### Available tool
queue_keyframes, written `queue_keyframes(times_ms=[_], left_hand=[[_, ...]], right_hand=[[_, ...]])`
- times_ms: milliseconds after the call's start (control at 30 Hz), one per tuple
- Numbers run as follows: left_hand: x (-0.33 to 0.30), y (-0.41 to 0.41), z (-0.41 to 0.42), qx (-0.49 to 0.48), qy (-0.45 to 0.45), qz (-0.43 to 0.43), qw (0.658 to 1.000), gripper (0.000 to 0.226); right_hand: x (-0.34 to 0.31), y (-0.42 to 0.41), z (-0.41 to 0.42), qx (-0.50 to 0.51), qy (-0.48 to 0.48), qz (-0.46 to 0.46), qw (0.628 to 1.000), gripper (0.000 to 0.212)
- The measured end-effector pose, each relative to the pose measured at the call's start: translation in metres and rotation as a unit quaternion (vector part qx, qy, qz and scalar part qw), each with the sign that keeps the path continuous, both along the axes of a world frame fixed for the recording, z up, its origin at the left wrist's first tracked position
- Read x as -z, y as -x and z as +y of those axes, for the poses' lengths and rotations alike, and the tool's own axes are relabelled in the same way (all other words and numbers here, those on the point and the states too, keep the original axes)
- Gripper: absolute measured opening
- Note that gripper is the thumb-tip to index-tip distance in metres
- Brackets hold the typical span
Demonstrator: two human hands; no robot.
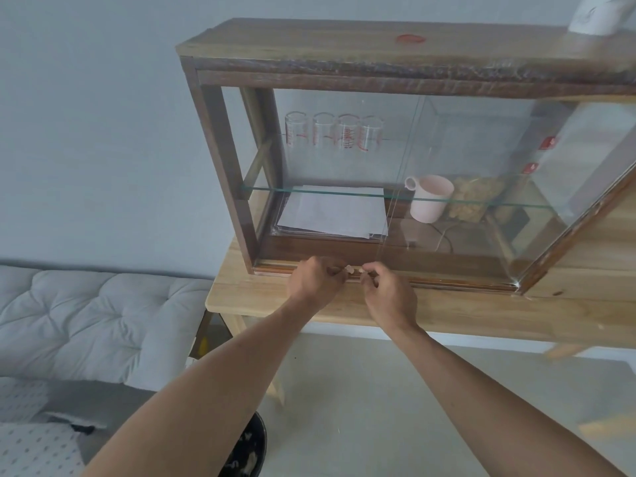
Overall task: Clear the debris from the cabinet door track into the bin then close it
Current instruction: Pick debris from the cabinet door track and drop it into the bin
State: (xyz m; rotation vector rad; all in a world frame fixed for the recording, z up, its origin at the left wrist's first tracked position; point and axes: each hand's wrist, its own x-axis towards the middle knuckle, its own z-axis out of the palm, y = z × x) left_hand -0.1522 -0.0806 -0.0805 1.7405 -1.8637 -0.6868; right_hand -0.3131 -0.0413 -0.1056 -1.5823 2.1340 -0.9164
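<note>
A wooden cabinet (220,139) with glass sliding doors stands on a light wooden table (261,297). Its left half is open; the glass door (481,173) sits over the right half. Both hands are at the bottom door track (447,282). My left hand (315,280) and my right hand (387,292) pinch at small pale bits of debris (351,269) lying in the track between their fingertips. Whether either hand holds a piece is hidden by the fingers. A black bin (249,449) with pale scraps inside stands on the floor below, partly behind my left forearm.
Inside the cabinet are several measuring glasses (332,132), white paper (334,211), a pink mug (432,203) and a bag of snacks (473,199). A white object (595,15) stands on the cabinet top. A grey tufted couch (93,315) lies at the left.
</note>
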Motion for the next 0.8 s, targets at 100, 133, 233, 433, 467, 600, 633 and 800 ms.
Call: queue_keyframes(times_ms=[100,133,233,433,467,600,633,800], left_hand=[[0.001,0.002,-0.002,-0.014,-0.016,0.016,1.0,0.018],[0.0,0.002,-0.002,-0.017,-0.021,0.02,0.999,0.017],[0.001,0.002,-0.003,-0.017,-0.018,0.03,0.999,0.015],[0.001,-0.012,0.003,-0.016,-0.007,0.039,0.999,0.015],[0.001,-0.017,0.004,-0.017,-0.002,0.04,0.999,0.015],[-0.001,-0.041,0.012,-0.033,0.012,0.038,0.999,0.014],[-0.001,-0.049,0.016,-0.04,0.014,0.038,0.998,0.014],[0.002,-0.098,0.037,-0.073,0.017,0.029,0.997,0.014]], right_hand=[[-0.001,-0.002,0.001,0.001,0.008,-0.009,1.0,0.013],[-0.001,-0.003,0.001,0.002,0.011,-0.012,1.0,0.013],[-0.003,-0.005,0.003,0.001,0.014,-0.023,1.0,0.013],[-0.008,-0.012,0.008,-0.011,0.014,-0.072,0.997,0.012],[-0.009,-0.015,0.009,-0.016,0.013,-0.075,0.997,0.012],[-0.008,-0.033,0.016,-0.037,0.007,-0.099,0.994,0.014],[-0.008,-0.039,0.017,-0.039,0.007,-0.101,0.994,0.015],[-0.005,-0.077,0.023,-0.076,0.001,-0.091,0.993,0.015]])
